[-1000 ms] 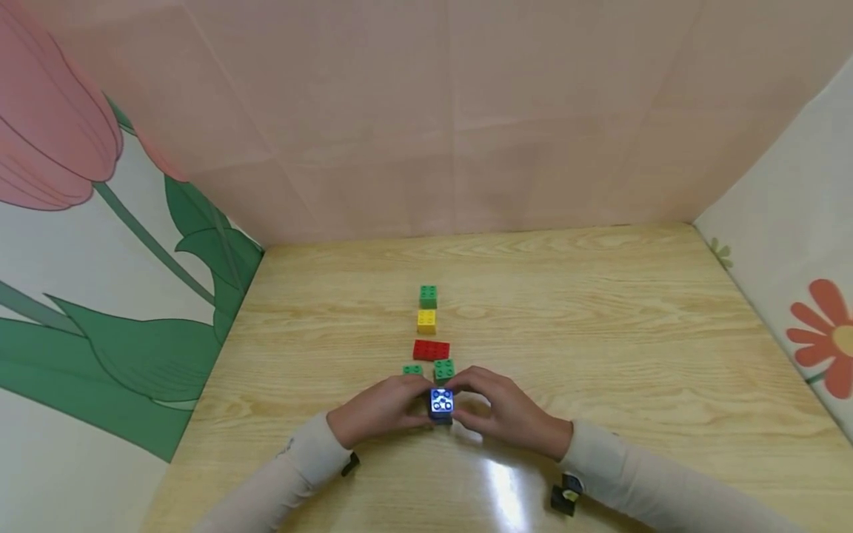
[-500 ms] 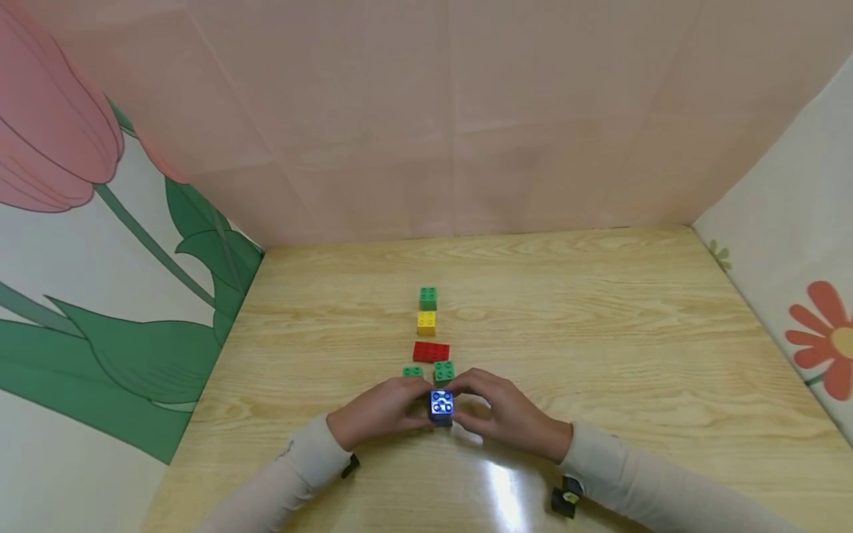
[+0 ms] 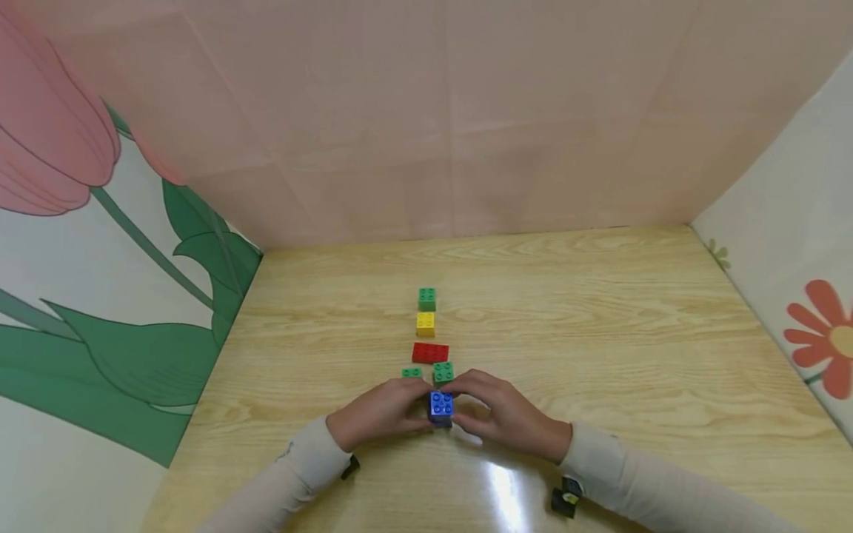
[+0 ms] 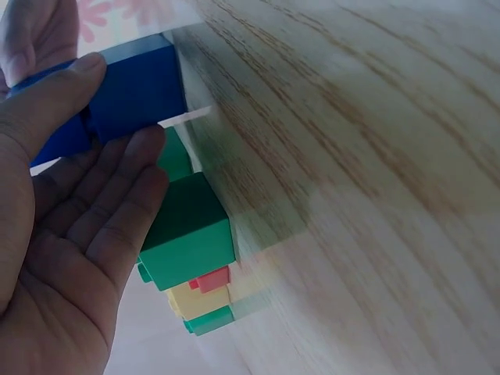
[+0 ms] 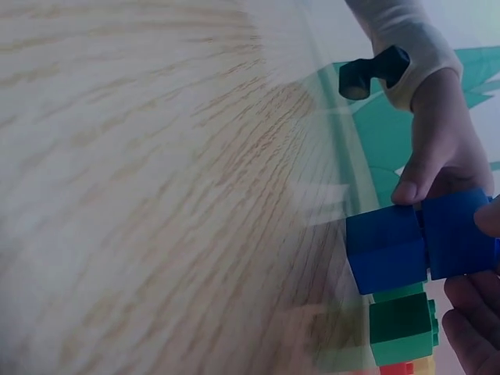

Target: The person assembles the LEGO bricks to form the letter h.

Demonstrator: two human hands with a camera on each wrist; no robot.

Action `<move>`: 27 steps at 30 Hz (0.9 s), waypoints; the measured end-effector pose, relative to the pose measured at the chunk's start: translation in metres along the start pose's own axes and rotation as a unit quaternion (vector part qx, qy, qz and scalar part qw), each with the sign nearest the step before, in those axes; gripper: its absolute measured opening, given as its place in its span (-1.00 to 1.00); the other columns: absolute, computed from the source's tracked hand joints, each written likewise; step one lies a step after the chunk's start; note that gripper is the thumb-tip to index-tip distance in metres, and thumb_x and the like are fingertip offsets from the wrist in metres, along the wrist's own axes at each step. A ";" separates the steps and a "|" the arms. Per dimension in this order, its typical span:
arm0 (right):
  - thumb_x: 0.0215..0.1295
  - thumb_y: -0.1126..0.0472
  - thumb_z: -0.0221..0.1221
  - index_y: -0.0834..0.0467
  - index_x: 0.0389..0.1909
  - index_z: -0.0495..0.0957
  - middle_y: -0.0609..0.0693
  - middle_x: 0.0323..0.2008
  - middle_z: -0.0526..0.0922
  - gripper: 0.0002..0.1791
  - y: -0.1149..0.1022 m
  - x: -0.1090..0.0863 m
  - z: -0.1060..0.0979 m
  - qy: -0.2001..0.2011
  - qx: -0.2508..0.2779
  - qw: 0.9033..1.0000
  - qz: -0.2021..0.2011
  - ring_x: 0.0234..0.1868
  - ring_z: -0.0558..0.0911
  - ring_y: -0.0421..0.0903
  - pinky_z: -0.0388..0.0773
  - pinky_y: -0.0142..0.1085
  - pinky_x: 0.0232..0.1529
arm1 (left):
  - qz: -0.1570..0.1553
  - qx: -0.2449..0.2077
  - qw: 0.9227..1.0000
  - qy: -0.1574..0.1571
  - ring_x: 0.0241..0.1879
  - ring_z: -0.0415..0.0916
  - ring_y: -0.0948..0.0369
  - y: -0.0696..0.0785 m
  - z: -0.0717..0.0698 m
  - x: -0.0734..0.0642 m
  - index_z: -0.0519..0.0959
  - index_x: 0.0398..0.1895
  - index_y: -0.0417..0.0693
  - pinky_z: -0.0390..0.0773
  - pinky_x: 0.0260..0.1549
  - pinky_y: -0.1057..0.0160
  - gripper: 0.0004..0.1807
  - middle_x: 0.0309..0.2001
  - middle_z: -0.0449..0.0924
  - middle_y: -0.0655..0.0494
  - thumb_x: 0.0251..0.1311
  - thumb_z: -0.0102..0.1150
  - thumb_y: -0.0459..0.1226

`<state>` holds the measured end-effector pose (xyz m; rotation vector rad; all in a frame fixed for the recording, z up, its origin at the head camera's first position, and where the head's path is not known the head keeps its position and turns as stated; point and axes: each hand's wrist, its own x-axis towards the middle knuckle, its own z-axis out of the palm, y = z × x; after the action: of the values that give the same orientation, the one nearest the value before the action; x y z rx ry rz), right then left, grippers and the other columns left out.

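Note:
Two blue building bricks stand one above the other between the hands, the upper brick (image 3: 441, 403) showing its studs. A narrow dark seam separates it from the lower brick (image 5: 387, 254). My left hand (image 3: 383, 407) pinches the lower brick from the left, its thumb (image 4: 86, 66) lying near the seam. From the right, my right hand (image 3: 509, 414) grips the upper brick, thumb on its near face. Just beyond the hands are a green brick (image 3: 443, 371) and a second green brick (image 3: 412, 372), partly hidden by the left hand.
Farther back on the wooden table (image 3: 600, 311) lie a red brick (image 3: 430, 352), a yellow brick (image 3: 425, 324) and another green brick (image 3: 427, 299), roughly in a line. A pink backdrop (image 3: 453, 148) closes off the rear, with flowered panels at both sides.
The bright glare on the upper blue brick's studs has faded. Both hands keep their hold and have hardly moved; the head view has shifted very slightly.

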<state>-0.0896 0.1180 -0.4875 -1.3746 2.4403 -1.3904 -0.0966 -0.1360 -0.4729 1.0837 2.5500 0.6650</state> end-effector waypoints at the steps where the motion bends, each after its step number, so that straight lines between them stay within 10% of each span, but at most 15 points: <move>1: 0.30 0.16 0.28 0.07 0.22 0.47 -0.20 0.09 0.52 -0.53 0.000 0.000 0.000 0.002 -0.003 1.000 -0.006 0.07 0.55 -0.22 0.55 -0.25 0.07 | -0.002 -0.003 1.000 -0.002 -0.04 0.50 0.44 0.000 0.000 0.000 0.54 0.15 0.04 0.51 -0.01 0.43 -0.51 0.00 0.59 0.30 0.17 0.35 -0.05; 27: 0.38 0.12 0.20 0.06 0.26 0.44 -0.14 0.15 0.52 -0.55 -0.005 0.000 -0.001 -0.014 -0.037 0.999 -0.020 0.14 0.53 -0.19 0.53 -0.29 0.10 | -0.020 -0.025 0.999 -0.021 -0.08 0.50 0.49 0.003 -0.001 0.001 0.54 0.12 0.08 0.52 -0.07 0.47 -0.55 -0.04 0.59 0.36 0.16 0.35 -0.08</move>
<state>-0.0869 0.1178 -0.4833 -1.4571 2.4839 -1.2903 -0.0961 -0.1333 -0.4705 1.0169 2.5002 0.6845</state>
